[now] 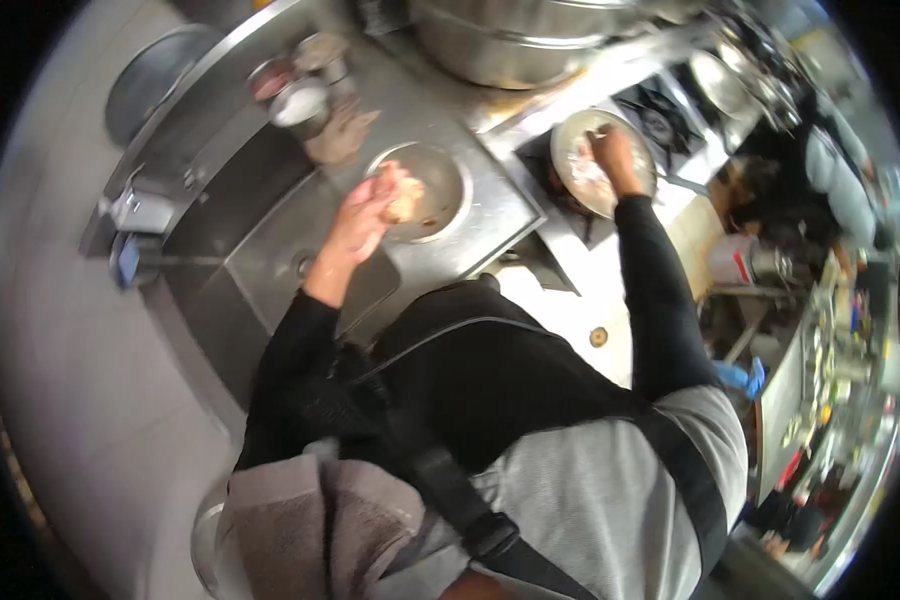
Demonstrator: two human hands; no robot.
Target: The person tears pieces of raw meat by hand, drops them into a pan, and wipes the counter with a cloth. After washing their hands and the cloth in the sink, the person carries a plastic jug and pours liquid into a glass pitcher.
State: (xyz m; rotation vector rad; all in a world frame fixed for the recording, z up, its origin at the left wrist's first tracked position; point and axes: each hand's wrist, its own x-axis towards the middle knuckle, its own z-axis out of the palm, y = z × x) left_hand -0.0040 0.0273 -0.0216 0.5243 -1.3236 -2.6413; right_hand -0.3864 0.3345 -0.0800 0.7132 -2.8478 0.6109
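My left hand (361, 220) is closed around some pinkish-tan food (402, 193) that looks like pieces of raw meat. It holds them over the left side of a round metal bowl (454, 200), which stands on the steel counter beside the sink. Over on the stove, my right hand (613, 158) reaches down into a round pan (642, 185). Its fingers are bunched together at the contents; whatever they may hold is hidden. White and pinkish pieces (587, 175) lie in the pan.
A steel sink (270, 235) lies to the left. Behind it stand small containers (300, 103) and a crumpled plastic bag (342, 133). A large metal pot (500, 45) is at the back. Another burner (658, 122) adjoins the pan, and a metal pan (715, 80) sits farther right.
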